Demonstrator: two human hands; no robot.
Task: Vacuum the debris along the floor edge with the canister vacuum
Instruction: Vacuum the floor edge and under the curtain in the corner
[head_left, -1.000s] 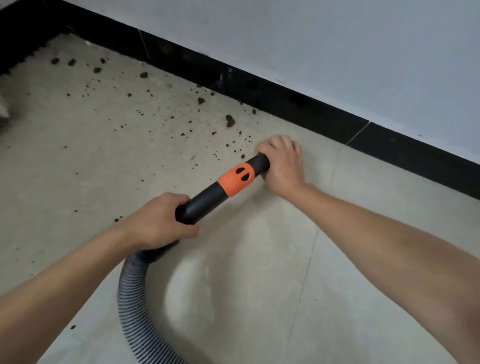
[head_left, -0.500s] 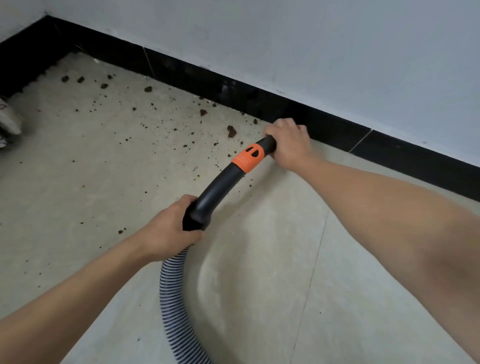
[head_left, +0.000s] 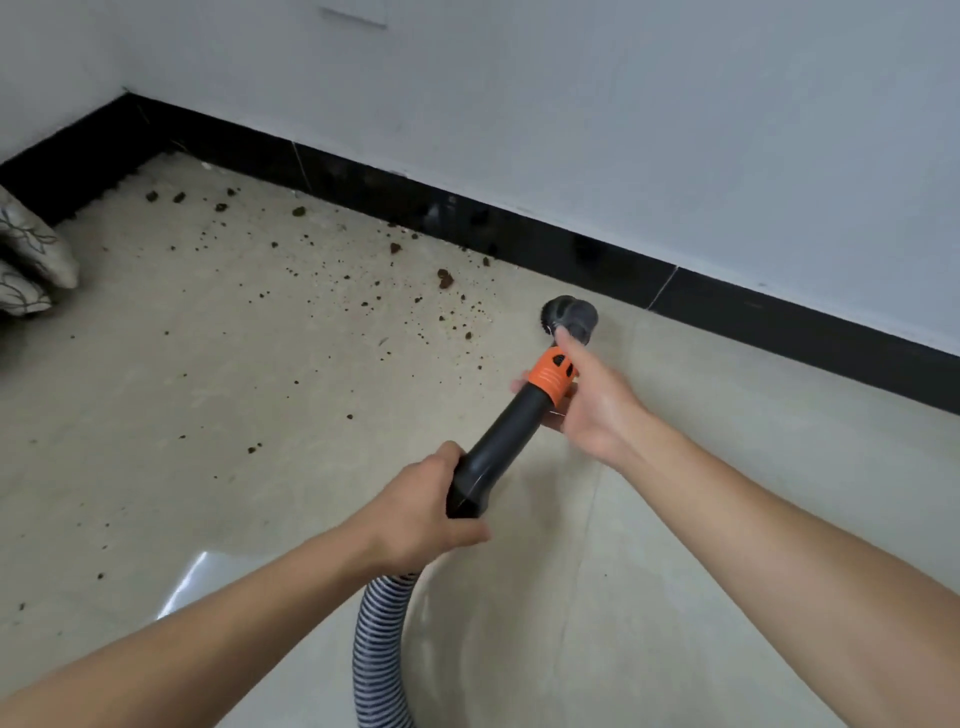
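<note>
The black vacuum wand (head_left: 498, 436) points toward the wall, with an orange collar (head_left: 551, 375) near its far end and a round grey brush nozzle (head_left: 569, 317) just short of the black baseboard (head_left: 571, 249). My left hand (head_left: 421, 514) grips the wand's lower end where the ribbed grey hose (head_left: 382, 644) joins. My right hand (head_left: 592, 400) is loosely curled around the collar, thumb along the top, fingers partly spread beneath. Brown dirt crumbs (head_left: 445, 279) are scattered over the beige floor tiles left of the nozzle, reaching back to the room corner.
White walls meet at a corner at the upper left. A patterned cushion (head_left: 31, 254) lies at the left edge on the floor. A white wall plate (head_left: 353, 13) sits at the top. Tile joints run across the floor on the right.
My right hand slid back from the nozzle end to the orange collar and loosened, uncovering the brush nozzle. The view tilted up and back, showing more wall and the room corner.
</note>
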